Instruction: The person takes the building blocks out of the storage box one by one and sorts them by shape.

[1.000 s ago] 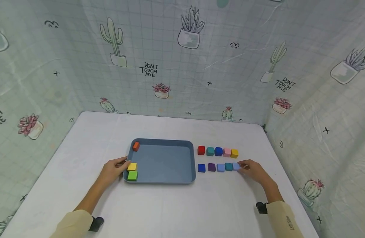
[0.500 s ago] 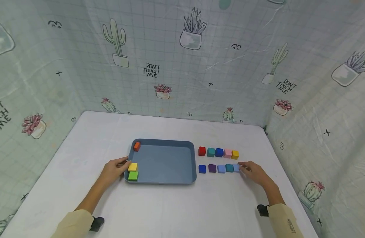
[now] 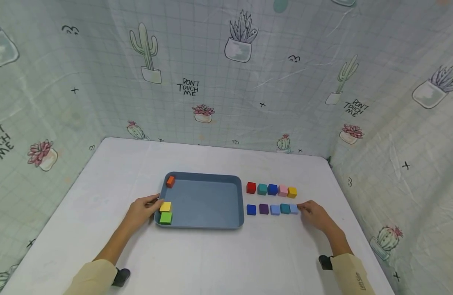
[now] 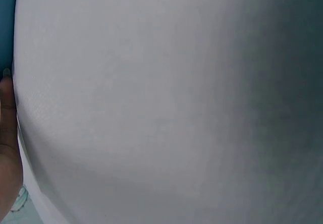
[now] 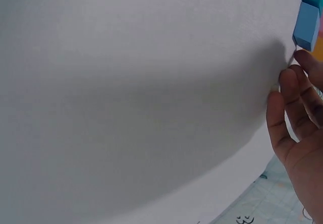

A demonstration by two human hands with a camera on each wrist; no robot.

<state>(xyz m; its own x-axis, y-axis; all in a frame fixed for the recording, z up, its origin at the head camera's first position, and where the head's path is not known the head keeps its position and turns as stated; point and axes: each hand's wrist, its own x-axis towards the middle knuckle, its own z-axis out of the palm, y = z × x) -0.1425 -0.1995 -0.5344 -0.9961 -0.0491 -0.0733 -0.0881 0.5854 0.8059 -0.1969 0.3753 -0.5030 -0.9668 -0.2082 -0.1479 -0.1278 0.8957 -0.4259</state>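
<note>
My left hand (image 3: 139, 212) grips the left rim of a blue-grey tray (image 3: 208, 200), thumb over the edge beside a yellow block (image 3: 165, 206). In the left wrist view only a strip of the hand (image 4: 7, 143) shows, its fingertip at the tray's side (image 4: 6, 27). A green block (image 3: 165, 218) sits in the tray's near left corner, an orange block (image 3: 170, 181) in the far left one. The right hand (image 3: 316, 216) holds nothing. Its loosely bent fingers are just right of a light blue block (image 3: 293, 209), which ends the near row; the right wrist view shows this block (image 5: 306, 24) just beyond the fingertips.
Right of the tray, the far row runs red (image 3: 251, 188), teal (image 3: 262, 189), blue (image 3: 272, 189), pink (image 3: 283, 190) and yellow (image 3: 292, 192). Nearer lie blue (image 3: 251, 209), purple (image 3: 264, 209), light blue (image 3: 275, 209) and teal (image 3: 285, 208) blocks. A cactus-print cloth (image 3: 226, 82) surrounds the white table (image 3: 211, 262).
My right fingers have let go of the end light blue block and drawn slightly right of it. The left hand has stayed at the tray rim.
</note>
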